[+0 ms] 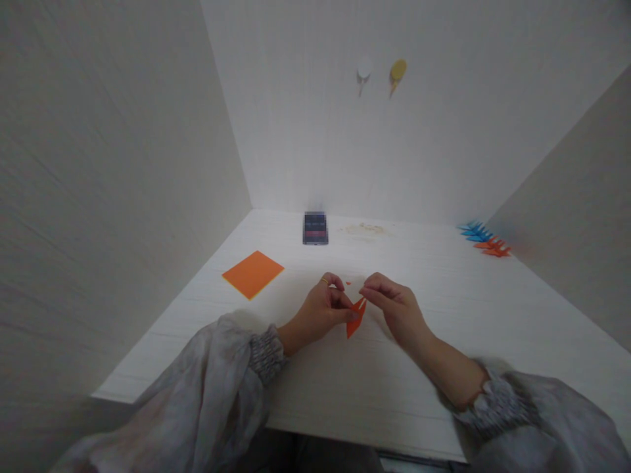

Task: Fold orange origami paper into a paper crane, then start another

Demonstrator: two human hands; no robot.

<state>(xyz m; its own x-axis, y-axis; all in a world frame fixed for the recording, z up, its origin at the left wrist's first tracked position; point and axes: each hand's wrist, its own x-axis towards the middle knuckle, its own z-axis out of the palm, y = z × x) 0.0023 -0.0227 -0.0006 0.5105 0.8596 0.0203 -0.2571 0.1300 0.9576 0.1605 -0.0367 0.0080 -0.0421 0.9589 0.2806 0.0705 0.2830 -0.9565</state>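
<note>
Presently holding with the left hand (325, 307) a small pointed piece of folded orange paper (353, 328), pinched between thumb and fingers, over the white tabletop (345, 391). With the right hand (398, 305), pinching narrowly its upper tip, at about one o'clock. From this piece, can see at ten o'clock a flat square orange paper sheet (253, 274), and at two o'clock a row of blue and orange folded paper figures (481, 236).

White table (315, 387), orange paper (253, 274), dark object (315, 228), blue folded shapes (474, 232), orange folded shapes (493, 247)
</note>
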